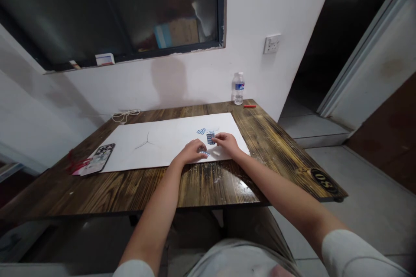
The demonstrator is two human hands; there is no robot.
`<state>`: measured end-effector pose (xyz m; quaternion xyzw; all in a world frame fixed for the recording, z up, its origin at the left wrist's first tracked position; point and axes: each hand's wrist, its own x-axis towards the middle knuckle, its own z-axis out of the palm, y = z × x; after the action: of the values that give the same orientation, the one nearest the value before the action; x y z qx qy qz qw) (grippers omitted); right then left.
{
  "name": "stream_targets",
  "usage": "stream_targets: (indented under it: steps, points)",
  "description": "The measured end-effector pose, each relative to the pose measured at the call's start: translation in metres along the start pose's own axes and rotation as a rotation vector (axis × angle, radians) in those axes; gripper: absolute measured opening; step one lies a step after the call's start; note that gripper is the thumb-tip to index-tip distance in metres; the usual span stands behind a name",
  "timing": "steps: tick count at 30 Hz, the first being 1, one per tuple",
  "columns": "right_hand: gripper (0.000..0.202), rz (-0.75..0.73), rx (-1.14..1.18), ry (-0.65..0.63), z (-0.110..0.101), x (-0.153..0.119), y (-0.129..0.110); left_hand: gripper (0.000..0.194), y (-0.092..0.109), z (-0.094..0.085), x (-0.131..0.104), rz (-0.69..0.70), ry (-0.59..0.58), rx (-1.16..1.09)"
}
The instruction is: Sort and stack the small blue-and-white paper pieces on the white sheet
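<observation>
A white board (175,132) lies on the wooden table. Over its right part, my right hand (227,143) pinches a small dark rectangular piece with pale blue bars (210,139) between thumb and fingers. My left hand (192,151) rests near the board's front edge, its fingers curled and its thumb on a small blue-and-white striped piece (204,153). Just beyond both hands lie more small blue barred pieces (201,131); some are partly hidden behind the right hand. Their exact kind is too small to tell. Thin dark lines (146,142) mark the board's left half.
A phone in a patterned case (103,158) lies at the board's left end, beside red stringy material (79,163). A white cable (125,115) is coiled at the back left. A water bottle (239,88) and a red pen-like stick (250,106) sit at the back right.
</observation>
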<state>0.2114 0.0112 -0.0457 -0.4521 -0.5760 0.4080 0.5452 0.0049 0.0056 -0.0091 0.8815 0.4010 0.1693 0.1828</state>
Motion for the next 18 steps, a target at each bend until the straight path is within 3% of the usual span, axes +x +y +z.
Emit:
stream_targets:
  steps: [18]
  points:
    - [0.037,-0.002,-0.026,0.009,0.0,0.0027,0.0008,0.019,0.0011,0.0007,0.0018,-0.071,0.015,-0.035]
